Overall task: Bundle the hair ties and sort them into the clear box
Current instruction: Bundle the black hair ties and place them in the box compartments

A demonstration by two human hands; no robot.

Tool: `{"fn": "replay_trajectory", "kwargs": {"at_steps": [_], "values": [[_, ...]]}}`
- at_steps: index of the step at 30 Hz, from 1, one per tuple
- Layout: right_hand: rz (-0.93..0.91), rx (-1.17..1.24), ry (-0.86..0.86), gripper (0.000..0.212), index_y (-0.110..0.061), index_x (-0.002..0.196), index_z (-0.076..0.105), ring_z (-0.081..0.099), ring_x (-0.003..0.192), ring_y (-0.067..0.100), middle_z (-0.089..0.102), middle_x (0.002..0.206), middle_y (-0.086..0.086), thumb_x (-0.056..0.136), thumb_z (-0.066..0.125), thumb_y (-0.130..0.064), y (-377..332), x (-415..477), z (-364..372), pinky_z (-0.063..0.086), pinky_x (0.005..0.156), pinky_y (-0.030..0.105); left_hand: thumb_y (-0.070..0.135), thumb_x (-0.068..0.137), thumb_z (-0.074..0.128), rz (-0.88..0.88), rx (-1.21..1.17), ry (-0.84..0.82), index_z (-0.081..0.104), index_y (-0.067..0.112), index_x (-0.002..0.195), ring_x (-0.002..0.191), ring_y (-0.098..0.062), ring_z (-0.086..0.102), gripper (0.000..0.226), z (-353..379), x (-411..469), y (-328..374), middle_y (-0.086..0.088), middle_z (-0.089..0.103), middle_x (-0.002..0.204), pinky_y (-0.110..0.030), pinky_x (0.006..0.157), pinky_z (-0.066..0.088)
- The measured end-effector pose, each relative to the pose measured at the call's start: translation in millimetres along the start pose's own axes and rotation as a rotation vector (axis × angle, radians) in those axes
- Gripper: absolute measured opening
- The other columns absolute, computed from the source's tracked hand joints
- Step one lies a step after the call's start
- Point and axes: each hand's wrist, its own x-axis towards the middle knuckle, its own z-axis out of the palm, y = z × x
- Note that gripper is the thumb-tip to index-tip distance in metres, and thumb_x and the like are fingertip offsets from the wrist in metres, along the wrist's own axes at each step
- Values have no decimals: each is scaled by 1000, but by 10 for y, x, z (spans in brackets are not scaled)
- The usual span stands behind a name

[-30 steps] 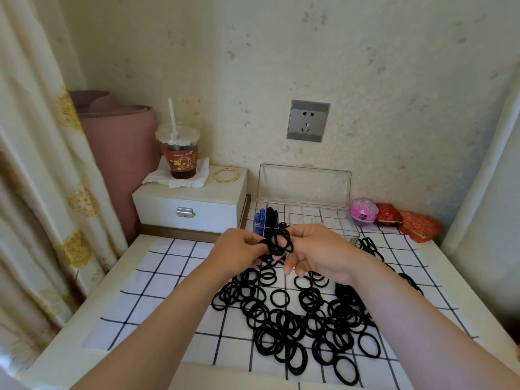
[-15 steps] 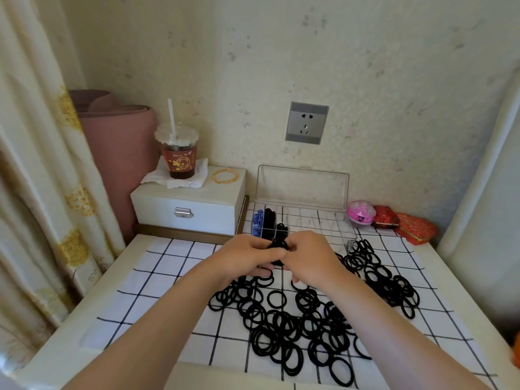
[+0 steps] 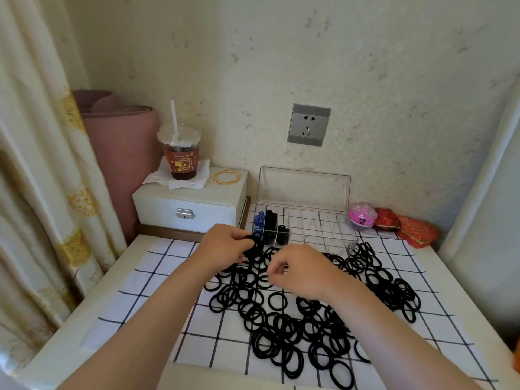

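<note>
Black hair ties [image 3: 281, 333]: crowding centre, leaving cloth [image 3: 140, 305] showing lower left; gripping bundle [image 3: 251, 247] with left hand [image 3: 225, 246], curling right hand [image 3: 298, 273], hold unclear.

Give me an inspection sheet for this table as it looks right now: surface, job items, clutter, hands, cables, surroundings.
Surface: white table under a black-grid cloth.
Job's things: loose black hair ties heaped on the cloth; clear box open at the back, with blue and black bundles in its left compartments.
Clutter: drink cup and gold bangle on a white case; pink ball and red boxes by the wall.
Grips: left hand holds a black bundle; right hand is curled over the ties, contents unclear.
Cables: nothing seen; wall socket unused.
Surroundings: curtain on the left, pink roll in the corner.
</note>
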Motion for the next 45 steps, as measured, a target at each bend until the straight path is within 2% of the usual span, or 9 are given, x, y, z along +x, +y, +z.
{"fn": "replay_trajectory", "kwargs": {"at_steps": [6, 13, 16, 19, 23, 30, 33, 36, 45], "values": [[-31, -194, -219, 45, -37, 128, 64, 51, 96, 4, 53, 106, -17, 83, 74, -37, 29, 14, 62, 45, 85, 24, 23, 88, 68, 48, 102, -28, 75, 36, 90, 84, -16, 72, 16, 14, -15, -36, 4, 76, 89, -38, 87, 59], [-64, -264, -160, 15, -26, 93, 80, 56, 82, 4, 61, 83, -15, 83, 76, -36, -35, 45, 80, 38, 64, 18, 24, 89, 67, 85, 152, -64, 75, 28, 107, 85, -10, 71, 21, 49, -31, -47, 6, 75, 94, -37, 88, 58], [-94, -382, -192, 13, -23, 81, 75, 63, 82, 12, 68, 90, -7, 86, 68, -33, -54, 25, 91, 50, 69, 27, 23, 89, 67, 82, 145, -68, 75, 29, 106, 85, -16, 72, 20, 51, -34, -61, 1, 76, 96, -39, 88, 58], [-63, -416, -264, 24, -16, 63, 59, 58, 67, 22, 59, 69, -1, 83, 62, -29, -47, 18, 139, 50, 65, 35, 22, 89, 67, 79, 150, -62, 76, 28, 105, 85, -20, 73, 19, 52, -39, -62, -4, 76, 96, -39, 87, 58], [11, -168, -201, 25, -7, 80, 64, 63, 69, 27, 67, 79, 9, 86, 60, -31, 33, 44, 69, 55, 66, 40, 23, 89, 67, 69, 134, -50, 76, 29, 103, 83, -17, 73, 18, 56, -31, -66, 1, 77, 90, -39, 87, 58], [121, 697, -81, 10, -11, 100, 72, 72, 76, 16, 75, 86, 7, 94, 63, -11, 21, -7, -174, 53, 58, 25, 19, 88, 70, 14, -12, -48, 69, 23, 114, 78, -15, 74, 26, 158, -13, -57, -1, 73, 91, -32, 81, 60], [136, 776, -43, 15, -11, 103, 76, 63, 73, 5, 76, 88, 3, 92, 67, -12, 11, 20, -202, 45, 61, 19, 16, 86, 74, -27, -189, -153, 71, 19, 117, 86, -12, 74, 31, 214, -47, 0, -3, 75, 100, -22, 75, 59], [205, 876, 65, 11, -9, 99, 77, 62, 69, 10, 75, 86, 7, 90, 70, -10, 12, 55, -190, 46, 56, 21, 19, 84, 76, -49, -324, -229, 74, 19, 113, 92, -13, 73, 30, 245, -72, 52, -3, 76, 104, -27, 81, 59], [241, 669, 336, 13, -24, 85, 76, 64, 50, 7, 74, 70, 0, 90, 71, -14, -53, 84, -118, 50, 45, 20, 9, 94, 62, -135, -549, -310, 70, 9, 118, 93, -18, 73, 25, 275, -62, 64, -12, 75, 104, -30, 85, 59]]}}
